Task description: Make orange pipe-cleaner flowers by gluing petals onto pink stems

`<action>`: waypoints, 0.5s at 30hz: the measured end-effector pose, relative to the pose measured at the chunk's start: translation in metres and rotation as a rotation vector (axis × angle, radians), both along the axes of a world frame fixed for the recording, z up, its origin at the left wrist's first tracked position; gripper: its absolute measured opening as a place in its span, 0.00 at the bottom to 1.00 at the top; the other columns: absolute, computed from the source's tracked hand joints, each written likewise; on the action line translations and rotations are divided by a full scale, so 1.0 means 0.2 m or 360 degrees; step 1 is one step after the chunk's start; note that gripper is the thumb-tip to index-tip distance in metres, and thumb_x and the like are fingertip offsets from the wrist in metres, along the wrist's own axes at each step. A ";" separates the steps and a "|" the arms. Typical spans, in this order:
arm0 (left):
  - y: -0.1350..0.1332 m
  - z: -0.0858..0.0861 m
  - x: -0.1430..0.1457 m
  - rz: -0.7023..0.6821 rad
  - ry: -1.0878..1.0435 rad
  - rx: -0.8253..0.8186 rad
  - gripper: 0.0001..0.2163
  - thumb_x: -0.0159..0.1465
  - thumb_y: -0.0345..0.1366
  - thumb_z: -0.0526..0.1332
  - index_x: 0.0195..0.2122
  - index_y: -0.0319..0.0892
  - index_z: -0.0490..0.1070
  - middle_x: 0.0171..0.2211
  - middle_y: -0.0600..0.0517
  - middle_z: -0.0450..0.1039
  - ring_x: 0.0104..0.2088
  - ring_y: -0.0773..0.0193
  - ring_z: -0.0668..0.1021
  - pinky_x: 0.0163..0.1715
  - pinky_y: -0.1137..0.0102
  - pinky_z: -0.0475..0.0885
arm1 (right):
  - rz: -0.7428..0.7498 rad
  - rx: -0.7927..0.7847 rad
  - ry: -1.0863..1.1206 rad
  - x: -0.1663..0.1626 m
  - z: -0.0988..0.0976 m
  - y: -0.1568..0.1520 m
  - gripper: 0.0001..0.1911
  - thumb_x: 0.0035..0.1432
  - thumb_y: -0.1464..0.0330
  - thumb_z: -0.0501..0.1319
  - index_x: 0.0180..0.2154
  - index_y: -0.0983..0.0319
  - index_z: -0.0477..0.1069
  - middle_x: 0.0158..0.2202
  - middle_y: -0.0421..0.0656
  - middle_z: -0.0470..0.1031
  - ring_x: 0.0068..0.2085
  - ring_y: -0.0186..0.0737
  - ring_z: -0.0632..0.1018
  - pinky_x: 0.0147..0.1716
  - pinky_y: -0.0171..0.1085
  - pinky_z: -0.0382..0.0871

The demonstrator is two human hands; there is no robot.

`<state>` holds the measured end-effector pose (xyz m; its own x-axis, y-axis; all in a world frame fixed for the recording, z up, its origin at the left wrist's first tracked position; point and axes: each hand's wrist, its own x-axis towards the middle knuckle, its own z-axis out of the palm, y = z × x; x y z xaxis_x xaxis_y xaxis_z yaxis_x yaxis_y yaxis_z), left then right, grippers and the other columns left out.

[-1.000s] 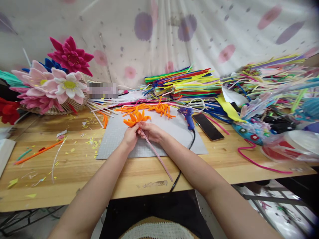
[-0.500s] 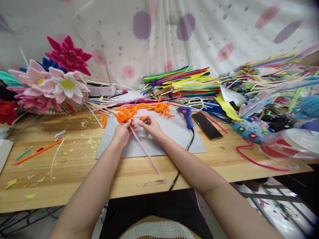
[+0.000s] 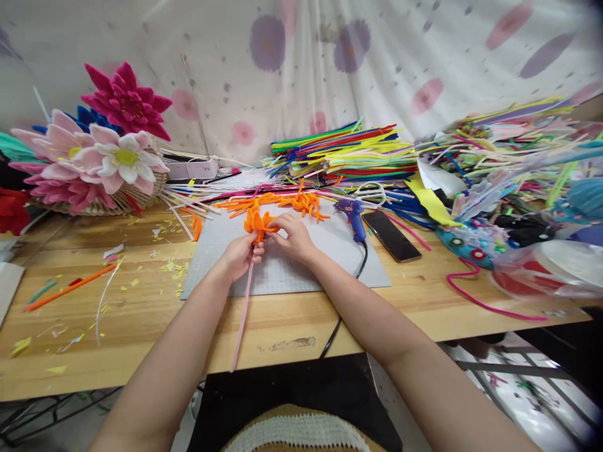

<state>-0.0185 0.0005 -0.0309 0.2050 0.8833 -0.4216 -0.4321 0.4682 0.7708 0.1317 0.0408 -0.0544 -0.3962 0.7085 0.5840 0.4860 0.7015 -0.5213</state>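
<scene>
Over the grey mat (image 3: 336, 242), left hand's (image 3: 240, 254) grip closed round the pink stem (image 3: 242, 320); orange flower (image 3: 255, 220) just beyond. Right hand (image 3: 294, 237) touches petals from the right; pinching or not, cannot tell. Stem slants nearward, over worktop (image 3: 146, 314).

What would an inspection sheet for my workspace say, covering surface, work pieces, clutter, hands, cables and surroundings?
Surface: wooden table with a grey mat under the hands.
Work pieces: orange flower on a pale pink stem; loose orange pieces toward the mat's back edge.
Clutter: yellow scraps on the left; glue gun and phone on the right; pipe-cleaner bundles behind.
Left hand: grips the stem below the flower.
Right hand: fingertips at the petals; grip unclear.
Cables: black cord from the glue gun passes beneath the right forearm toward the front edge.
Surroundings: patterned curtain behind.
</scene>
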 end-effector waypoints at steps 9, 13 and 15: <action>-0.02 -0.01 0.03 0.0023 0.0117 0.0100 0.09 0.62 0.33 0.54 0.30 0.34 0.70 0.24 0.49 0.67 0.20 0.75 0.70 0.10 0.83 0.55 | -0.0001 0.0020 -0.0111 -0.01 0.00 0.00 0.03 0.52 0.71 0.57 0.30 0.62 0.69 0.31 0.44 0.72 0.37 0.40 0.68 0.40 0.39 0.59; -0.01 -0.01 0.03 0.0053 0.0079 0.0074 0.10 0.63 0.32 0.53 0.29 0.34 0.71 0.24 0.49 0.68 0.20 0.74 0.70 0.10 0.82 0.56 | -0.0011 -0.0007 -0.0117 -0.02 -0.01 0.01 0.03 0.51 0.72 0.57 0.30 0.62 0.69 0.31 0.44 0.72 0.37 0.40 0.68 0.40 0.39 0.59; -0.01 -0.02 0.03 0.0033 0.0059 0.0085 0.11 0.63 0.33 0.52 0.29 0.34 0.71 0.23 0.50 0.67 0.19 0.75 0.69 0.10 0.82 0.56 | -0.0021 -0.0033 -0.0123 -0.03 -0.02 0.01 0.03 0.51 0.72 0.57 0.30 0.62 0.69 0.30 0.44 0.72 0.36 0.40 0.68 0.40 0.39 0.59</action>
